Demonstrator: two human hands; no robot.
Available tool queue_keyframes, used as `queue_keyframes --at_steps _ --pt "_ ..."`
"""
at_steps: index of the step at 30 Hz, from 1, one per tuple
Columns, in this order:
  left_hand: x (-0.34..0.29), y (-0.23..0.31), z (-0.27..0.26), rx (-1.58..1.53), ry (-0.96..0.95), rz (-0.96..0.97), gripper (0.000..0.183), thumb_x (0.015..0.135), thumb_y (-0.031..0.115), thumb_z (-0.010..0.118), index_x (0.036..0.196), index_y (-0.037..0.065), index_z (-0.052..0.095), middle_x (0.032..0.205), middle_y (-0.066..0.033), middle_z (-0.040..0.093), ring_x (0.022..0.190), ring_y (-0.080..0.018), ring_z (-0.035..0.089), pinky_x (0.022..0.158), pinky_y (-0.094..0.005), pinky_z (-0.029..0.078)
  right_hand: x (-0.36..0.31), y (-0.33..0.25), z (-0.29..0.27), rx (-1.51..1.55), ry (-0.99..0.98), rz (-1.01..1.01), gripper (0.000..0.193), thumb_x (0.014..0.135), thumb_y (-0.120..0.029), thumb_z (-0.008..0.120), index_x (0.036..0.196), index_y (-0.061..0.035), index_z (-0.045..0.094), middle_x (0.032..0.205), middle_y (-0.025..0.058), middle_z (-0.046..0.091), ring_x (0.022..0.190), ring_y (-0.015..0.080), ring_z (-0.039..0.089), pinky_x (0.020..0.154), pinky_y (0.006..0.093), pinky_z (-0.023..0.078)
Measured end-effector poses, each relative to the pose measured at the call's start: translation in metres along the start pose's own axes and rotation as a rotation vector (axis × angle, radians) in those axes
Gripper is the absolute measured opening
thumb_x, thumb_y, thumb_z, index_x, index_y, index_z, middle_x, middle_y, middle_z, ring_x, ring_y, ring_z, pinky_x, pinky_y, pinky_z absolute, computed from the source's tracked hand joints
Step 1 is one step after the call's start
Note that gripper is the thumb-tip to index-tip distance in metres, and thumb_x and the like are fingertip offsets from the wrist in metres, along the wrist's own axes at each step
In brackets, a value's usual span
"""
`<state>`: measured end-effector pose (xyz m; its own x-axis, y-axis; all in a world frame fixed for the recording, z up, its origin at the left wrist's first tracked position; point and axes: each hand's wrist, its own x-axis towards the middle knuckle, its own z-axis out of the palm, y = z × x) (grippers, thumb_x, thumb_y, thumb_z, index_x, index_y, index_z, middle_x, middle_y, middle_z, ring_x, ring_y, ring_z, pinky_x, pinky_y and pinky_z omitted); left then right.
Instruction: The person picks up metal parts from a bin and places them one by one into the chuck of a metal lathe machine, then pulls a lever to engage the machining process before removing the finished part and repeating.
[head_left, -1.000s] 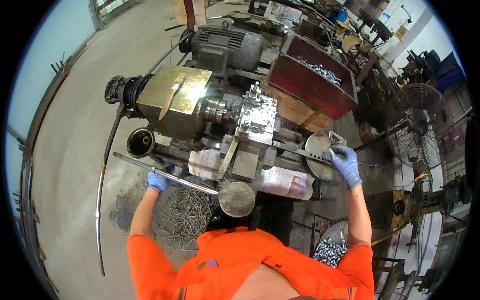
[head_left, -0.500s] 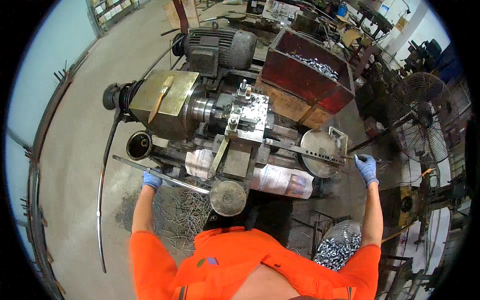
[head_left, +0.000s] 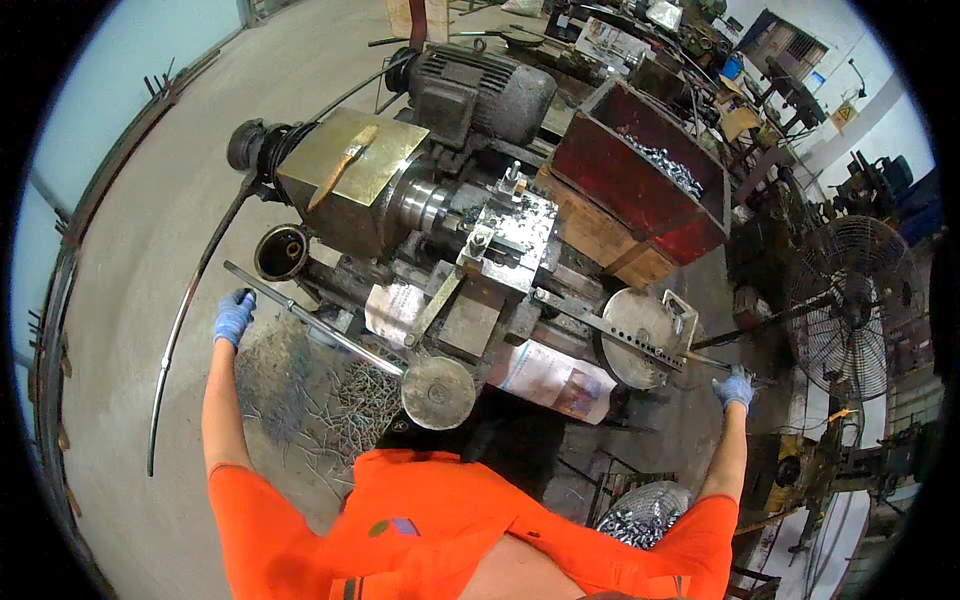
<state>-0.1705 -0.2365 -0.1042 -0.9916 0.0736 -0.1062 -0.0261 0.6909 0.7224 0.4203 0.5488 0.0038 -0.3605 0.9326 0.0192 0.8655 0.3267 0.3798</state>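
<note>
My left hand (head_left: 235, 316), in a blue glove, is out at the left, just below the free end of a long steel lever bar (head_left: 318, 322). Its fingers are curled around their dark tips; what they hold, if anything, is hidden. That bar slopes down to a round metal disc (head_left: 438, 393) in front of the machine. On the right, my gloved right hand (head_left: 735, 389) closes on the end of a thin handle rod (head_left: 706, 360), which joins a flat perforated bar (head_left: 620, 334). Between both hands lies the machine's metal slide block (head_left: 512, 240), beside the shiny spindle (head_left: 424, 206).
A brush (head_left: 345, 167) lies on the brass-coloured cover (head_left: 385, 150). Behind stand a motor (head_left: 480, 90) and a red bin (head_left: 615, 170) of small metal parts. A fan (head_left: 848, 300) is at the right. A basket of parts (head_left: 645, 515) sits near my right arm; metal scraps (head_left: 360, 410) litter the floor.
My left hand has moved left and upward, out from beside the middle of the lever bar. My right hand has gone lower with the handle end. The whole view has tilted.
</note>
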Motion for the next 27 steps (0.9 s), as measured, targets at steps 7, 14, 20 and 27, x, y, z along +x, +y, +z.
queue_keyframes --at_steps 7,14,20,27 --pt "-0.006 0.038 0.004 -0.055 0.031 0.033 0.028 0.086 0.021 0.054 0.098 -0.003 0.061 0.069 -0.0102 0.062 0.052 -0.0162 0.057 0.048 -0.0290 0.046 0.012 0.005 0.017 0.062 -0.081 0.051 0.054 0.068 -0.040 0.064 0.110 -0.0087 0.056 0.115 0.0175 0.055 0.109 0.0339 0.050 0.092 0.0409 0.040" --pt "0.001 0.014 -0.012 -0.577 0.230 -0.102 0.030 0.085 0.030 0.059 0.086 0.000 0.057 0.064 -0.0097 0.057 0.049 -0.0169 0.056 0.040 -0.0272 0.048 -0.062 0.002 0.048 0.131 0.021 0.101 0.043 0.070 -0.043 0.061 0.095 -0.0079 0.060 0.100 0.0166 0.060 0.101 0.0344 0.053 0.090 0.0436 0.039" --pt "0.007 0.063 0.032 -0.600 0.491 -0.240 0.032 0.080 0.025 0.063 0.077 -0.005 0.056 0.061 -0.0126 0.058 0.044 -0.0200 0.055 0.043 -0.0333 0.047 -0.185 0.024 0.066 0.324 0.009 0.244 0.045 0.071 -0.045 0.059 0.080 -0.0006 0.065 0.077 0.0211 0.063 0.078 0.0387 0.061 0.067 0.0464 0.048" --pt "0.010 0.075 0.070 -0.885 0.559 -0.244 0.019 0.079 0.010 0.058 0.083 -0.002 0.044 0.060 -0.0126 0.058 0.042 -0.0178 0.055 0.035 -0.0295 0.041 -0.279 0.113 0.123 0.295 -0.179 0.559 0.041 0.060 -0.033 0.071 0.082 0.0009 0.065 0.087 0.0246 0.062 0.086 0.0365 0.061 0.075 0.0414 0.049"
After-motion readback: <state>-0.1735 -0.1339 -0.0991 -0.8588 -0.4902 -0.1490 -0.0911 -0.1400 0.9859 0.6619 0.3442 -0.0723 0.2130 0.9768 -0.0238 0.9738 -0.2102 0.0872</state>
